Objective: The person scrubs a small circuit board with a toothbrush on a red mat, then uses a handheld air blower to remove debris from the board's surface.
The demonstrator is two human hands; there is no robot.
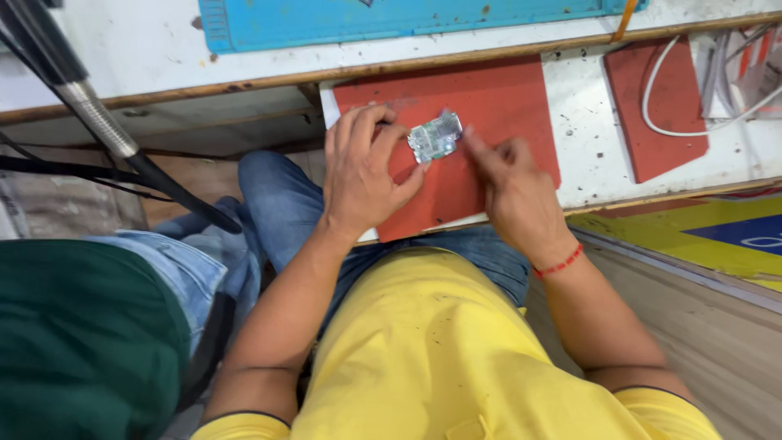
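A small greenish circuit board (435, 137) lies on a red mat (489, 102) on a low white shelf. My left hand (364, 175) rests on the mat just left of the board, thumb and fingertips touching its left edge. My right hand (513, 195) is to the board's right, blurred, with the index finger stretched toward its right corner; whether it grips the board I cannot tell. A red thread circles my right wrist. Below the shelf are my yellow shirt and blue jeans.
A blue work mat (391, 20) lies on the upper white bench. A second red mat (664, 106) with white cables (676, 81) is at right. A black-and-metal flexible arm (106, 122) crosses the left. A person in green shirt (81, 334) and jeans sits at left.
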